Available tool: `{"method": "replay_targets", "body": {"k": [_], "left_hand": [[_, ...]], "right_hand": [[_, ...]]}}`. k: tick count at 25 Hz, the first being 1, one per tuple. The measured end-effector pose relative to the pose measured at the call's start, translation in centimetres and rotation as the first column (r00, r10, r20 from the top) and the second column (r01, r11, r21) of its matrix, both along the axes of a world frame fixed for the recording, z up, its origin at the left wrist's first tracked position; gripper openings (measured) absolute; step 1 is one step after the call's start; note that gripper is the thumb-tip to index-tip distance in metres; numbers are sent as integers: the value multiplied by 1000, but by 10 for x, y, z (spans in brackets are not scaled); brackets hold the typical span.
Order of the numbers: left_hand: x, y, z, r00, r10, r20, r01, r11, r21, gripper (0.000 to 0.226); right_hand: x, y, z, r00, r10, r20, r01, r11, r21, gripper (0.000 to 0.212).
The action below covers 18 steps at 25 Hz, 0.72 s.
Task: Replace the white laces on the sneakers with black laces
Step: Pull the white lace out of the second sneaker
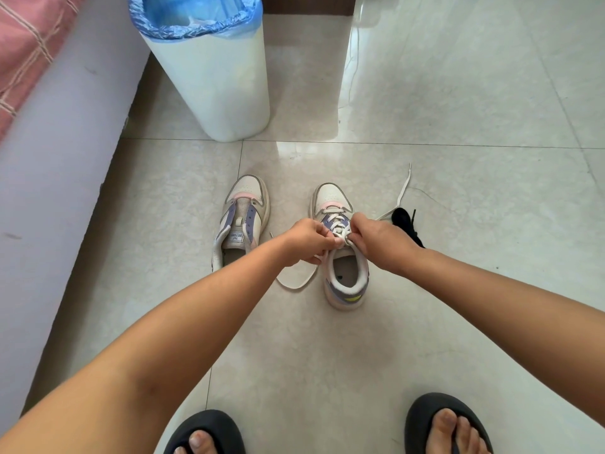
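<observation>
— Both hands pinch the white lace [340, 226] at the top eyelets of the right sneaker [343, 253]: left hand [306, 239], right hand [376, 239]. What's around?

— Left sneaker [244, 221], already bare, sits left of the grip; black laces [406, 224] lie just right of it

— Risk?

— I'd guess a hard tug drags the unpinned shoe, or the crossed lace snags in an eyelet

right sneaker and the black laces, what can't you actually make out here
Head view only:
- Right sneaker: upper eyelets hidden by the left hand and right hand, so how far the white lace is undone is unclear.
- Black laces: partly behind the right wrist; count unclear.
- Left sneaker: tongue label too small to read.
</observation>
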State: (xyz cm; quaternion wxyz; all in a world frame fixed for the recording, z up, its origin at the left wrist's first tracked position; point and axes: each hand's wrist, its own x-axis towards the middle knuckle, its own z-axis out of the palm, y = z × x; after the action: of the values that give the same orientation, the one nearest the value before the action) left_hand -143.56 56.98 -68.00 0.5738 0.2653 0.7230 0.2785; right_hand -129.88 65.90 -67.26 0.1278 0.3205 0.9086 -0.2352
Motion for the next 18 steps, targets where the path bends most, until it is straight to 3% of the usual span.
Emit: {"method": "replay_targets", "body": {"k": [2,4,5,6,7,8,9,10,11,12,13,15,17,18], "left_hand": [[-3,-1,1,1000,0,21,-1,1000,19,26],[-4,-2,2,943,-190,-272,201,979,13,16],[-3,-1,3,795,-331,-508,355,933,-52,11],[-1,-1,5,578,-425,-697,461,875,-151,14],[0,0,5,373,-470,-800,524,818,-237,20],[2,-1,3,295,-473,-830,524,806,-273,23],[3,-2,1,323,-470,-822,490,826,-279,23],[3,0,-1,536,-379,-755,362,910,-201,20],[3,1,0,766,-206,-609,161,979,-128,17],[5,1,2,929,6,-370,-63,988,-141,17],[10,1,6,973,177,-149,-206,955,-213,19],[16,2,7,955,297,10,-284,920,-269,22],[13,0,8,971,236,-48,-241,956,-170,23],[8,-1,6,975,115,-191,-137,985,-107,22]], "right_hand": [[-2,-1,1,991,117,71,-123,987,104,22],[-3,-1,-1,988,134,77,-143,982,125,18],[-2,0,-2,985,137,106,-153,975,163,10],[0,1,-1,987,104,125,-127,974,189,11],[3,1,-6,989,101,104,-124,962,242,24],[4,1,-7,997,5,77,-19,981,193,34],[5,4,-13,999,-38,20,33,979,202,36],[4,3,-17,980,-197,-8,197,976,88,29],[3,-1,-19,972,-228,-50,231,972,48,18],[-1,-3,-19,924,-381,-23,376,919,-119,15],[-3,-3,-19,863,-505,26,492,826,-274,19],[-7,-4,-20,755,-654,40,583,642,-498,25],[-9,-1,-20,754,-657,-17,555,650,-519,27],[-7,2,-17,791,-610,-43,522,710,-472,25]]}}
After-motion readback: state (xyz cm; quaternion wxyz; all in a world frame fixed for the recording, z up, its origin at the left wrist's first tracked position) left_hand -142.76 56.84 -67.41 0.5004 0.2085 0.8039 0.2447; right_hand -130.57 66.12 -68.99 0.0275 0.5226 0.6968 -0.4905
